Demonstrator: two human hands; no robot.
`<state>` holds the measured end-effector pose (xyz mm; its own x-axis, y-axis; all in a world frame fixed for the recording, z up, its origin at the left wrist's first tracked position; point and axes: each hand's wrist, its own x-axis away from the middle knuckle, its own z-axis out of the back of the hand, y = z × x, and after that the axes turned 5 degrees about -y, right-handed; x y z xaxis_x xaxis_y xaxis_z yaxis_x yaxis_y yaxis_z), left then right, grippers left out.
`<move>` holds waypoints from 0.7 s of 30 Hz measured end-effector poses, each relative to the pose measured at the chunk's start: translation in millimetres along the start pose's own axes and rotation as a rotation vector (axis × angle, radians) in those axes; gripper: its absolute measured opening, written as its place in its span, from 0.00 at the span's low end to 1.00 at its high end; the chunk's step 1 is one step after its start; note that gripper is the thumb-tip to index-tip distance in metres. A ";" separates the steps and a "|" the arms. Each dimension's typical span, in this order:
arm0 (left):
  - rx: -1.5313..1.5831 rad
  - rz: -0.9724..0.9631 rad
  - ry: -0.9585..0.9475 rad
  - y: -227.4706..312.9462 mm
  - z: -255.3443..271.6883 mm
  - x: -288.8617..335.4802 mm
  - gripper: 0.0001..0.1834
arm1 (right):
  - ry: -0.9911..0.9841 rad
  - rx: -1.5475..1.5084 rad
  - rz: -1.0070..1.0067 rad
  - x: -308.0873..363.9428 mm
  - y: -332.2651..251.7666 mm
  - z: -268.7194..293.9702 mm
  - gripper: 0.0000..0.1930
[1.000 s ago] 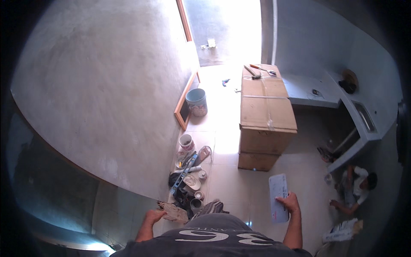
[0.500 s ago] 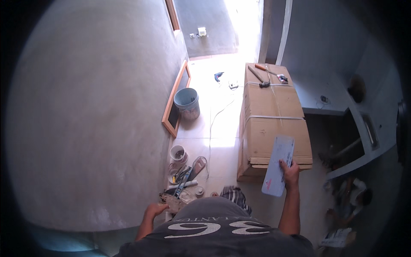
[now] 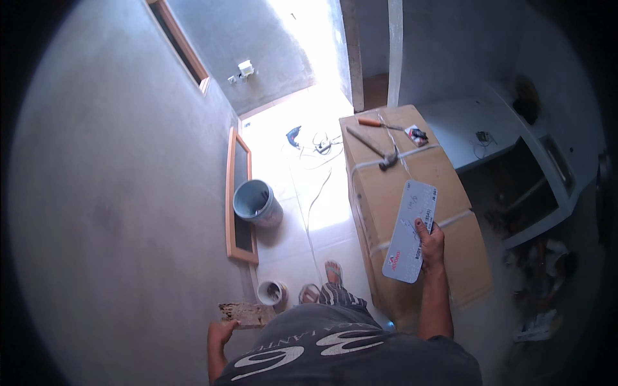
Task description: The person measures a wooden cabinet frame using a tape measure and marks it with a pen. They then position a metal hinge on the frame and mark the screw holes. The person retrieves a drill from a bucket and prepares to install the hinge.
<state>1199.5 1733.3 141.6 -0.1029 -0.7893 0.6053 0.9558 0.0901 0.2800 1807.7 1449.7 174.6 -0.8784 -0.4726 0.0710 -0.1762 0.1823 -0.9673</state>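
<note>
My right hand is closed round the edge of a long, flat, pale grey box with print on its face, thumb on top. It holds that box over the near part of a large cardboard carton. Low at the left, my left hand grips a rough, worn piece of wood with a ragged upper edge. A claw hammer and an orange-handled tool lie on the carton, beside a small packet with a dark item.
Against the left wall lean a wood-framed panel and, before it, a blue-grey bucket. A smaller white pail stands nearer. On the tiled floor lie a power drill and an extension cord. A white counter is at right.
I have moved forward along the carton, so the bucket, panel and pail sit nearer. The floor tools by the wall have left view. Both hands keep their holds.
</note>
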 end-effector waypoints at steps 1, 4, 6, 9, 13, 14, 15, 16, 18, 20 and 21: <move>-0.023 0.004 -0.020 21.6 15.4 -28.6 0.33 | 0.014 0.037 0.017 -21.6 -4.1 -9.3 0.19; -0.105 0.067 -0.020 47.4 71.8 -76.8 0.37 | 0.020 0.027 -0.010 -73.2 -21.6 -53.1 0.20; -0.148 0.072 0.036 84.9 102.8 -109.0 0.39 | 0.017 0.000 -0.018 -106.1 -34.5 -80.3 0.21; -0.124 0.088 0.079 142.8 136.8 -141.4 0.39 | -0.019 0.005 -0.025 -154.4 -45.9 -114.6 0.21; -0.011 -0.035 0.085 214.9 160.5 -166.6 0.36 | 0.020 0.058 -0.049 -205.8 -40.9 -136.3 0.21; -0.013 -0.053 0.083 229.7 167.4 -175.2 0.35 | 0.043 0.044 -0.056 -217.1 -35.0 -140.0 0.21; -0.016 -0.075 0.080 244.8 174.9 -188.5 0.35 | 0.104 0.003 -0.065 -227.0 -29.5 -144.7 0.21; -0.020 -0.098 0.076 261.6 182.7 -202.5 0.34 | 0.168 -0.037 -0.072 -235.4 -24.1 -148.2 0.22; -0.029 -0.123 0.027 301.0 200.9 -227.2 0.34 | 0.288 -0.098 -0.082 -252.5 -5.1 -146.1 0.23; -0.043 -0.164 -0.016 338.4 216.8 -257.8 0.34 | 0.402 -0.137 -0.075 -268.8 20.6 -131.0 0.24; -0.052 -0.189 -0.033 355.2 224.7 -274.8 0.33 | 0.437 -0.151 -0.074 -276.2 27.6 -122.2 0.25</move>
<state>1505.3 2118.7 242.2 -0.2901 -0.7690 0.5696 0.9315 -0.0903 0.3524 1991.2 1690.6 158.1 -0.9601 -0.0874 0.2658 -0.2798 0.3005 -0.9118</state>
